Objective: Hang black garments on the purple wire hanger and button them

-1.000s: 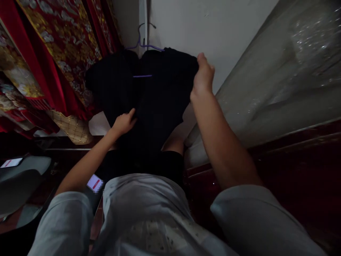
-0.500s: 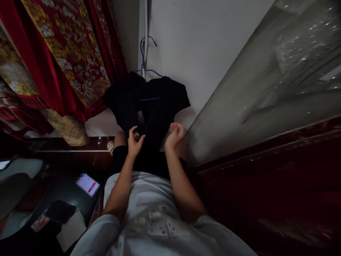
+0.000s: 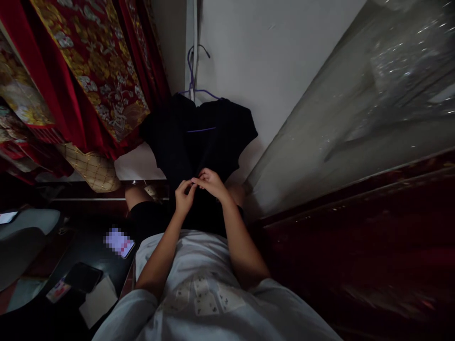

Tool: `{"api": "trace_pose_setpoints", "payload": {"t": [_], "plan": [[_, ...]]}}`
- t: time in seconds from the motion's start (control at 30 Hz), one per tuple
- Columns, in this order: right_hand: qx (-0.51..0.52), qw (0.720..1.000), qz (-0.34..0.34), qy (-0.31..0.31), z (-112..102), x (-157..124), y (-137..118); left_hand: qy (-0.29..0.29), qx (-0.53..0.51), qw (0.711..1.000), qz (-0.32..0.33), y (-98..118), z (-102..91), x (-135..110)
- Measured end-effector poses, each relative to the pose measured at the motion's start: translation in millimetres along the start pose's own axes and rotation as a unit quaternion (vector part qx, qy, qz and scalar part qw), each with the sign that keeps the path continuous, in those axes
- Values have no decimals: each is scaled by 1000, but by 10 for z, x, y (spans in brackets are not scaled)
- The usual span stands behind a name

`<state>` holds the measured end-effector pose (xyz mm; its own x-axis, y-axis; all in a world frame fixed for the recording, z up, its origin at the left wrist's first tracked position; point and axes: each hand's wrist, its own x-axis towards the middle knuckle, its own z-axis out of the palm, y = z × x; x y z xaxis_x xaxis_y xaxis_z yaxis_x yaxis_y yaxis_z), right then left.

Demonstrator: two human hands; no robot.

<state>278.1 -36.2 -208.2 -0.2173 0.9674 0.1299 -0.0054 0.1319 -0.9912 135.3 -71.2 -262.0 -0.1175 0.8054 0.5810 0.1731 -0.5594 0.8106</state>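
Observation:
A black short-sleeved shirt (image 3: 227, 128) hangs on a purple hanger (image 3: 206, 93) against the wall, its neck opening in a deep V. At the lower point of that V, my left hand (image 3: 184, 198) pinches the front edge between thumb and fingers. My right hand (image 3: 212, 183) meets it there, its fingers curled and its thumb tip close to the left fingertips. Whatever small part of the shirt lies between the fingertips is too dark to make out.
Red and gold embroidered cloth (image 3: 106, 71) hangs at the left. A dark seat or table (image 3: 78, 246) at lower left bears a lit phone (image 3: 120, 242), a dark phone-like object (image 3: 84, 277) and a pale paper (image 3: 98, 302). Plastic-wrapped panelling (image 3: 341, 123) stands close on the right.
My right hand has moved left and inward from the shirt's right side to meet my left hand at the front edge. My left hand has closed from a looser curl, and the knees have spread.

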Motion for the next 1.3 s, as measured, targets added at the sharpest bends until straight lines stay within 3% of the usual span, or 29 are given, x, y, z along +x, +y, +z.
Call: {"api": "trace_pose_setpoints", "payload": {"t": [0.17, 0.3, 0.53, 0.67, 0.93, 1.3], "plan": [[-42, 997, 52, -37, -148, -3, -60, -14, 9, 1000, -2, 61, 37, -72], [-55, 998, 13, -14, -134, -3, -78, 10, 21, 1000, 5, 43, 33, -73], [-39, 999, -6, -31, -1, -35, -53, 56, 31, 998, -15, 24, 0, -50], [-40, 999, -8, -31, -57, -61, -60, 44, 36, 998, 9, 46, 34, -44], [-67, 994, -77, 40, -198, -148, -69, 16, 28, 999, 8, 101, 165, -35], [-71, 986, -138, 54, -1, -107, -146, 18, 30, 999, -2, 161, 49, -35]]}}
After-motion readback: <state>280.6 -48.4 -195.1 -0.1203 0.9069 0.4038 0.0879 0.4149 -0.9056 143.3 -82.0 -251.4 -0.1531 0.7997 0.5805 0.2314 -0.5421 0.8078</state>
